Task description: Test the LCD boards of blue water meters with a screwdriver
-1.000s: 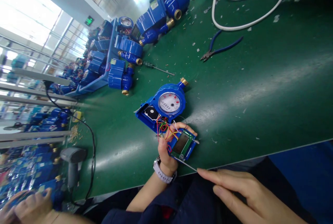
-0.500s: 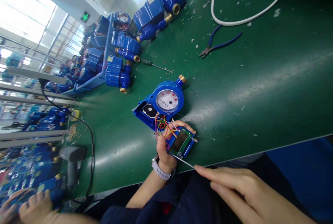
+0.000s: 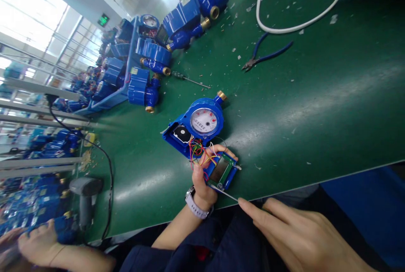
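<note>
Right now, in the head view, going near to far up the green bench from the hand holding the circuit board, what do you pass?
Left hand → circuit board → open water meter → screwdriver → tray of blue meters.
</note>
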`<control>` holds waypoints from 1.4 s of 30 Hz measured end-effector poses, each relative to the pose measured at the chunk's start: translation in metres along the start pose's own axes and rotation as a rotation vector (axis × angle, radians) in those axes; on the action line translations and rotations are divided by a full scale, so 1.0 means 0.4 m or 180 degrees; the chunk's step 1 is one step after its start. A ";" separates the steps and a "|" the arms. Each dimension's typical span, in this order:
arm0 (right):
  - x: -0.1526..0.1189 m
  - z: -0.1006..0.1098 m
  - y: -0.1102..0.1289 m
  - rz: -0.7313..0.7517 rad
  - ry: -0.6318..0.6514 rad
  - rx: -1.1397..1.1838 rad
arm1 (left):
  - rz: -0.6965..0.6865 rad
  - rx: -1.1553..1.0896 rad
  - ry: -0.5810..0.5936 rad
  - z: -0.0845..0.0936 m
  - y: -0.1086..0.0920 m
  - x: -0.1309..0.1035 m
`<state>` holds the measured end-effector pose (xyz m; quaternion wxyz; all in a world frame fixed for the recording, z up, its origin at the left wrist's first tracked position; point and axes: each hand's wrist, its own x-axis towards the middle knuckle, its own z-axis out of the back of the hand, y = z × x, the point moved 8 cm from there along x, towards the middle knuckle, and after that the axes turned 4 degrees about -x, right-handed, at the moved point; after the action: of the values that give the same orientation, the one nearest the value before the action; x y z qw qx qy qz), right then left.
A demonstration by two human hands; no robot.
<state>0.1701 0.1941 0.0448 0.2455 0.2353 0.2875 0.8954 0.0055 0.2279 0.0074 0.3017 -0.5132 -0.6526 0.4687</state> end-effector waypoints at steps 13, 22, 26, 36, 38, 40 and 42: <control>0.009 0.025 -0.013 -0.0431 -0.0153 -0.0095 | 0.0020 -0.0074 0.0211 0.000 -0.002 0.004; 0.020 0.039 0.004 -0.0077 0.0071 -0.0298 | 0.0145 -0.0118 0.0226 0.000 0.001 0.003; 0.009 0.031 0.009 0.0124 -0.0046 -0.0278 | 0.0181 -0.0080 0.0232 0.000 -0.001 0.003; 0.045 0.047 0.038 0.0641 0.0281 -0.1139 | 0.0229 -0.0147 0.0198 -0.004 0.002 0.001; 0.051 0.053 0.043 0.0668 0.0260 -0.1220 | 0.0212 -0.0137 0.0147 -0.005 0.002 0.000; 0.053 0.044 0.039 0.0576 0.0339 -0.1028 | 0.0205 -0.0135 0.0092 -0.006 0.002 0.000; 0.056 0.041 0.028 0.0363 0.0244 -0.0601 | 0.0203 -0.0140 0.0037 -0.006 0.001 -0.001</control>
<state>0.1586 0.2055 0.0698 0.2041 0.1927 0.1973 0.9393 0.0079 0.2284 0.0078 0.2790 -0.5431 -0.6443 0.4606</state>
